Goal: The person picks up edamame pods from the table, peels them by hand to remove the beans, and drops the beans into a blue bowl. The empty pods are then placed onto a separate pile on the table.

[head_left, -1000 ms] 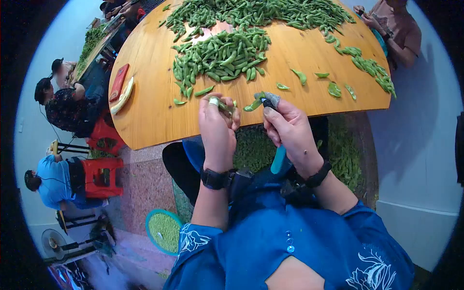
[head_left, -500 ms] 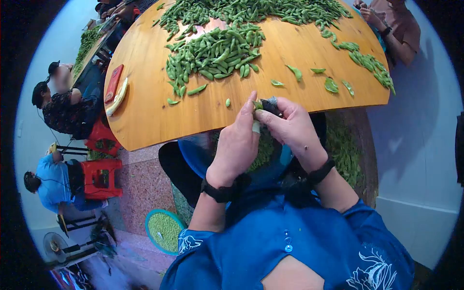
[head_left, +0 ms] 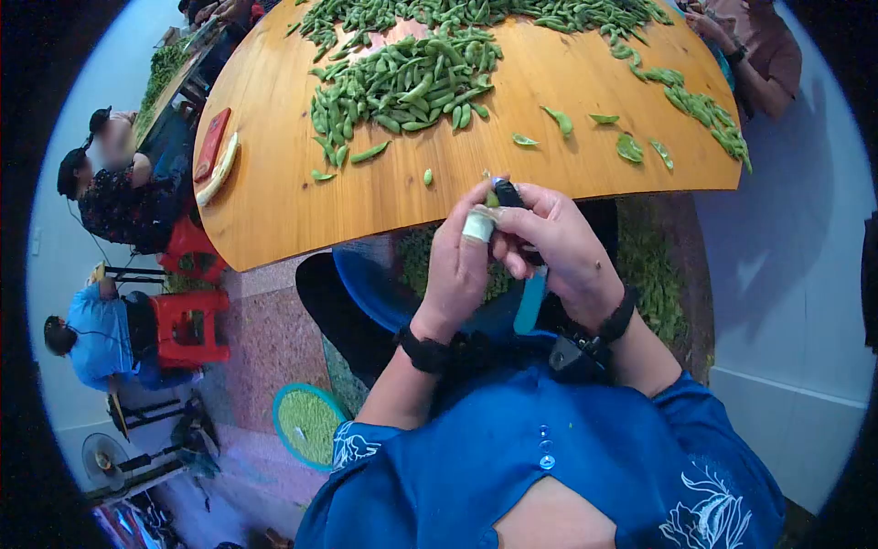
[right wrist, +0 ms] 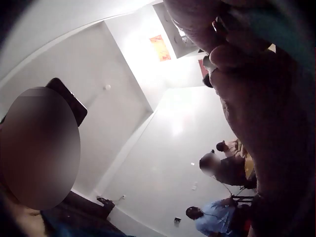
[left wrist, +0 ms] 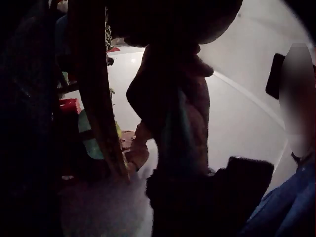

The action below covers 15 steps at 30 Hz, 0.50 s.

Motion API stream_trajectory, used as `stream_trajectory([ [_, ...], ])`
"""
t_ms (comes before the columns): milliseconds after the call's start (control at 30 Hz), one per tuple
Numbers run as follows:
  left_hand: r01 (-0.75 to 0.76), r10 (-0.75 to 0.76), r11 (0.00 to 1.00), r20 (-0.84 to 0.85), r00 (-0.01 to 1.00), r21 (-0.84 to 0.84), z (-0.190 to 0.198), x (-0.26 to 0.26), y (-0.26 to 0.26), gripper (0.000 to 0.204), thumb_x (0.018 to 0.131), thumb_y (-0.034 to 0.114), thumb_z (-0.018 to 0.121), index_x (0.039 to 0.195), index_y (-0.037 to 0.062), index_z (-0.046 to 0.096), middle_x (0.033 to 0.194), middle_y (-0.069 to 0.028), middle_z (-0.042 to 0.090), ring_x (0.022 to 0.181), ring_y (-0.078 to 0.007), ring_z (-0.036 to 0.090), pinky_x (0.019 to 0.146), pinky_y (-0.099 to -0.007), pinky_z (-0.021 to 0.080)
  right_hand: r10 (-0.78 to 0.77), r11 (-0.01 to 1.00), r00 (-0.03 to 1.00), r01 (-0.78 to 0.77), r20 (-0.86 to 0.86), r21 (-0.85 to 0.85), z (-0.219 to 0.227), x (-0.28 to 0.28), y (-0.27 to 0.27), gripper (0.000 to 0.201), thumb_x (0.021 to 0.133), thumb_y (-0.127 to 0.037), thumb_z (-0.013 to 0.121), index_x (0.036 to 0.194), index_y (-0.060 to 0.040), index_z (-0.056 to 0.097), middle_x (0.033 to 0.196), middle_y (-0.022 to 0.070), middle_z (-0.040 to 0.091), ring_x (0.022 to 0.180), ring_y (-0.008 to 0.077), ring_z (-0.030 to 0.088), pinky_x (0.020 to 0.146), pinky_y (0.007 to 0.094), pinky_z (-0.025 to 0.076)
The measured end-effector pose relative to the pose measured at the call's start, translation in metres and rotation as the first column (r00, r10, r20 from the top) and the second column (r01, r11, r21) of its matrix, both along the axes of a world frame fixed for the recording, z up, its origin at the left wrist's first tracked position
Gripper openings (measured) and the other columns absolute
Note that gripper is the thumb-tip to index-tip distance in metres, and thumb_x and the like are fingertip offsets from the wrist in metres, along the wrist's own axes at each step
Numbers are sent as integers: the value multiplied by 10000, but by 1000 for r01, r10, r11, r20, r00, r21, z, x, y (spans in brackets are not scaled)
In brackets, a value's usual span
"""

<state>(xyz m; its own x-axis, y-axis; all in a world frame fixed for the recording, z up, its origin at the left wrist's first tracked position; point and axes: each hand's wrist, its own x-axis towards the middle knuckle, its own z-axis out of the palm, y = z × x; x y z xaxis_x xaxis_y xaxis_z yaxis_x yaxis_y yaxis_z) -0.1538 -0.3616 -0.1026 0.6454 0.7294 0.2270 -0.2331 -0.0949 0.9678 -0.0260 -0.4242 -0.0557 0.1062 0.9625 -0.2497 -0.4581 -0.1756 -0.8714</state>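
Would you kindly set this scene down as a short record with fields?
Left hand: pinches a green pod; white wrap on one digit
Right hand: holds a teal-handled tool
Table: wooden, bearing heaped green pods
Table's left side: flat red object beside a pale strip
Below hands: blue basin
Floor: round teal-rimmed container, pale green contents
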Motion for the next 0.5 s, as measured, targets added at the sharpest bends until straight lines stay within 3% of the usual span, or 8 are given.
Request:
stream_trajectory([
  [67, -7, 7, 1000, 26, 1000, -11, 10, -1, 1, 407, 975, 196, 321, 1279, -39, 456, 814, -19, 558, 642, -70, 522, 573, -199, 440, -15, 1000, 1000, 15, 3, -7, 1, -1, 0, 140, 908, -164, 550, 977, -50, 593, 670, 0, 598, 477, 47, 527, 417, 173, 380],
  [233, 51, -53, 990, -15, 998, -129, 16, -3, 2, 405, 939, 140, 304, 1258, -40, 478, 808, -7, 549, 691, -66, 509, 627, -199, 435, -69, 998, 995, 68, 72, 9, -1, -6, -2, 151, 909, -151, 534, 1000, -45, 592, 669, 2, 598, 477, 44, 525, 417, 175, 380],
  [333, 74, -82, 978, -29, 996, -194, 9, -9, 4, 411, 932, 133, 303, 1271, -34, 464, 869, -26, 551, 741, -81, 508, 684, -211, 440, -77, 997, 978, 81, 195, -13, -1, -8, -2, 142, 894, -135, 546, 987, -37, 589, 668, 0, 595, 480, 50, 529, 423, 186, 398],
  [400, 97, -110, 967, -44, 993, -237, 5, -9, 4, 413, 931, 134, 302, 1277, -30, 457, 927, -45, 556, 776, -95, 510, 725, -225, 446, -70, 997, 928, 70, 365, 13, -2, -8, -1, 129, 875, -115, 556, 957, -19, 585, 658, 7, 588, 484, 66, 538, 434, 213, 428],
  [467, -53, 78, 986, -158, 984, 160, 5, -6, 4, 394, 954, 139, 310, 1289, -22, 444, 1080, -83, 538, 923, -137, 519, 847, -262, 434, -53, 998, 888, 54, 457, 12, 1, -5, -2, 122, 865, -101, 560, 941, -8, 582, 655, 17, 589, 485, 78, 546, 439, 229, 437],
  [500, -53, 78, 986, -158, 984, 159, 5, -4, 6, 394, 954, 139, 310, 1289, -22, 444, 1080, -83, 538, 923, -137, 519, 847, -262, 434, -36, 999, 837, 38, 546, 9, 2, -4, -2, 114, 855, -86, 563, 925, 2, 579, 653, 27, 590, 487, 89, 554, 445, 246, 446],
])
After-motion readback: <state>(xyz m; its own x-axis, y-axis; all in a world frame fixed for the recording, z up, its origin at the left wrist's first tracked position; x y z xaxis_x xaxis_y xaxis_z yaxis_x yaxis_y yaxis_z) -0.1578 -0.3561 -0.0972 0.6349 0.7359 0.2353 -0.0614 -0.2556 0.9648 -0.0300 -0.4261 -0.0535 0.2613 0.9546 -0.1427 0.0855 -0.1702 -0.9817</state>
